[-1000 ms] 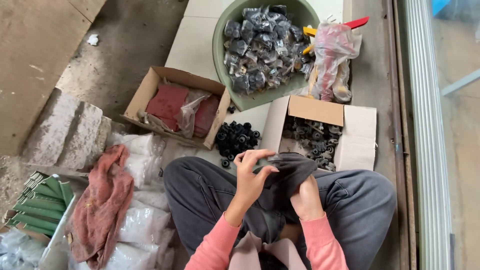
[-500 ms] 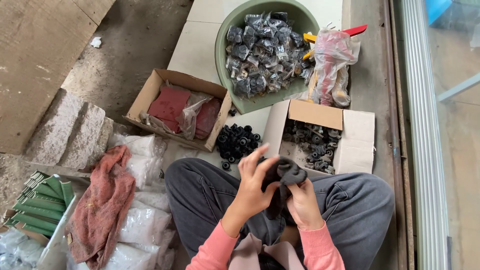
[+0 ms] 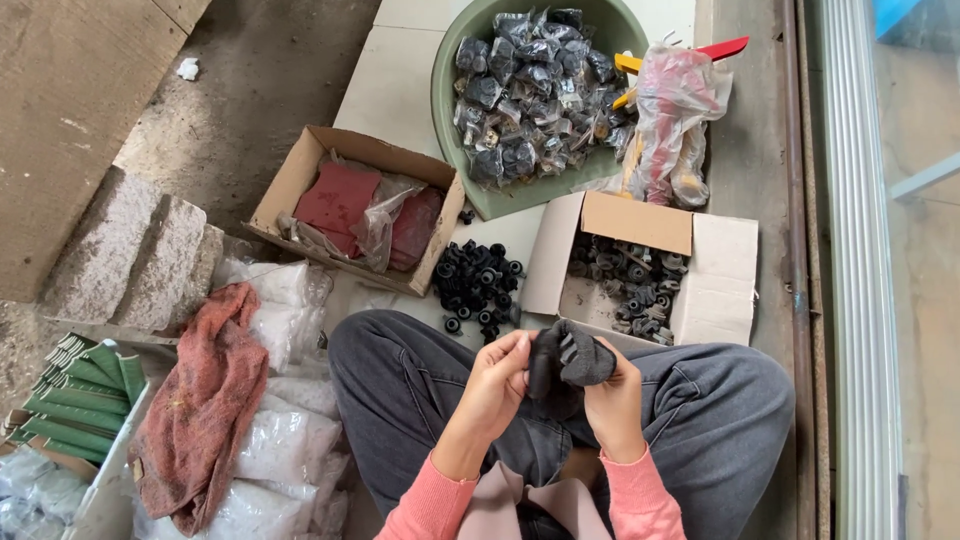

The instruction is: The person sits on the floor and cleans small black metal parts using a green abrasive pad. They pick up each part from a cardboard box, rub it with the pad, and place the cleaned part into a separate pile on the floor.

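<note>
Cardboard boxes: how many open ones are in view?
2. One cardboard box left of the green basin holds red sheets; the other cardboard box, below the basin, holds dark small parts. Others may be out of frame.

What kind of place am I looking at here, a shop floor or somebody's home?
Most likely an informal small-parts packing spot on the floor beside a sliding door, not a factory line. A green basin holds bagged dark parts, an open cardboard box holds loose ones, and both hands grip a dark cloth.
</note>
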